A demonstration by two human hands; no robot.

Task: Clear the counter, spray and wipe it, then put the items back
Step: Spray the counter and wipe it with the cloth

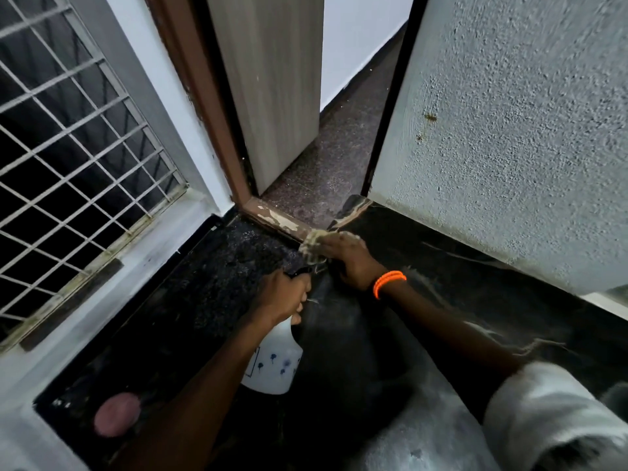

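Black stone counter [190,311], dark speckled surface, runs from the lower left up to a worn brown door sill [277,220] with flaked paint. Cloth [314,244]: pale, crumpled, at the far edge of the counter just beside the sill, pressed under the right hand [346,260]. Right fingers curled over and onto the cloth, closed around it; hand slightly motion-blurred. Orange band [389,282] on the right wrist; white sleeve [550,413] at lower right. Spray bottle [275,365]: white body with small blue flower prints, held tilted above the counter, dark nozzle end pointing toward the cloth. Left hand [283,297] wrapped tight around the bottle's neck and trigger; whether the trigger is squeezed cannot be told. Both hands near each other, not touching. Pink round object [117,414] on the counter at lower left, blurred, identity unclear. Surroundings: window with white metal grille [68,137] at left, open wooden door [272,79] ahead, rough-textured pale wall [509,130] at right.
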